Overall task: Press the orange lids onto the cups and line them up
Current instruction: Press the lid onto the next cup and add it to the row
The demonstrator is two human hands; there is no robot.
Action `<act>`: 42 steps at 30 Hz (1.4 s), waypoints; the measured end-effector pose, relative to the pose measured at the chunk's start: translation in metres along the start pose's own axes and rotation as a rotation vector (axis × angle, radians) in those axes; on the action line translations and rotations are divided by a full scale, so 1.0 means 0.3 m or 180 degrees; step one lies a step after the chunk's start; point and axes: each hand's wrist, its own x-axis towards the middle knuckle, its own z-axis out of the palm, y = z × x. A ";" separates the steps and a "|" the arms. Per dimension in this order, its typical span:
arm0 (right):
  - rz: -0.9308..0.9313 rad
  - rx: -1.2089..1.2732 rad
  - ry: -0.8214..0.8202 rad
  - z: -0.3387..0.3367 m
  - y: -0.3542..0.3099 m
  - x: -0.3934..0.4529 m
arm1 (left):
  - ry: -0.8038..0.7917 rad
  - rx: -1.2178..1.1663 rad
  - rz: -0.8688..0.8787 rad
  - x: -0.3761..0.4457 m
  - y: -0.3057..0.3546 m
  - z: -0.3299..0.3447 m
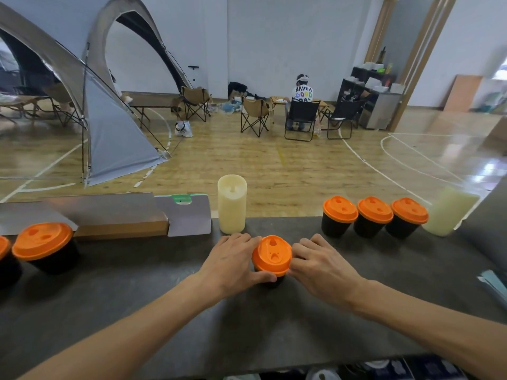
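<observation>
Both hands hold one cup (270, 281) with lid (271, 255): left hand (233, 260) at 9 o'clock, right hand (318, 263) at 3 o'clock. Row of three cups (371, 218) sits at 2 o'clock; right hand nearer.

Counter (164, 297): dark grey, faintly mottled.
Centre cup (270, 282): black body; lid (271, 259) bright orange, plain, no print.
Three cups at right (369, 227): black bodies, same plain orange lids.
Cup at left (52, 259): black, orange lid; a further one at the frame edge (5, 266) shows the same two colours.
Tall candle (231, 205): pale cream; a second cylinder at far right (450, 212) pale yellow-cream.
Flat box (120, 215): grey flaps, brown cardboard side, small green mark on the end tab.
Floor (274, 165): yellowish wood with white court lines.
Tent (115, 144): light grey panels, tan arches.
Seated person's shirt (301, 94): white, multicoloured lettering.
</observation>
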 end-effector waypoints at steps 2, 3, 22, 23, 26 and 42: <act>-0.0114 0.0197 -0.0003 0.003 -0.003 0.003 | -0.0001 -0.0005 -0.0014 0.002 0.000 -0.003; -0.0144 0.0349 0.0031 0.007 -0.007 0.003 | -0.0014 -0.0010 -0.0021 0.002 0.000 -0.004; 0.0999 0.0639 -0.1829 0.019 0.160 0.072 | -0.0248 -0.0096 -0.0280 -0.018 0.017 -0.008; 0.0953 0.0561 -0.1895 0.026 0.166 0.075 | -0.0276 -0.0152 -0.0305 -0.021 0.020 -0.005; 0.0764 0.0299 -0.1937 0.039 0.164 0.065 | -0.0248 -0.0669 -0.0500 -0.028 0.038 0.013; 0.0776 0.0698 -0.1941 0.070 0.147 0.054 | 0.0481 -0.2831 -0.1267 -0.041 0.057 0.087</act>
